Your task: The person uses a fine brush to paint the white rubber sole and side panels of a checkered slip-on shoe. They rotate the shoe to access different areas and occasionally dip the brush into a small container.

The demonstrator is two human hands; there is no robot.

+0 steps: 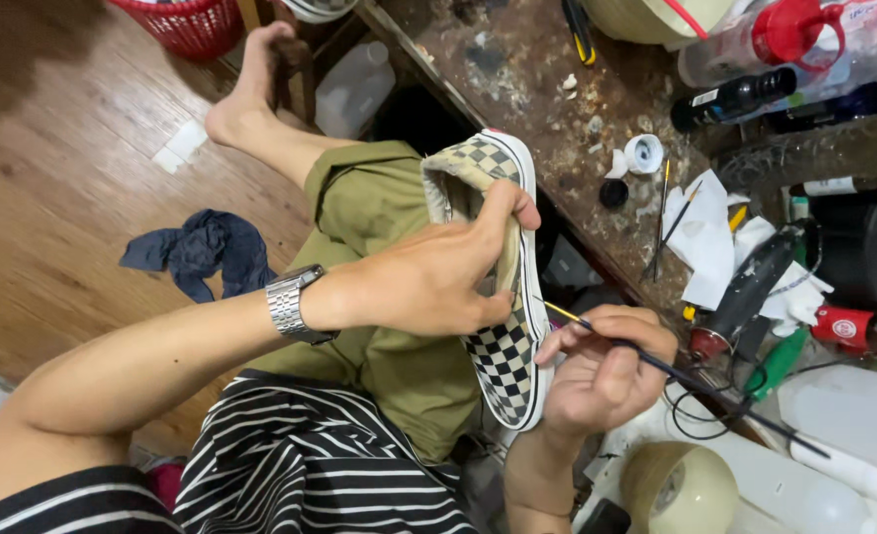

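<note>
Our left hand (438, 282) grips the checkered slip-on shoe (503, 287) by its opening; our right hand (606, 371) pinches a thin paintbrush (695, 381) beside its sole. The cluttered desk (547, 99) lies far right.

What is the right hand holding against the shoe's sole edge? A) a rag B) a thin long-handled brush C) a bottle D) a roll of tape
B: the right hand pinches a thin dark brush whose tip meets the white sole edge of the checkered slip-on shoe, which the left hand grips.
</note>
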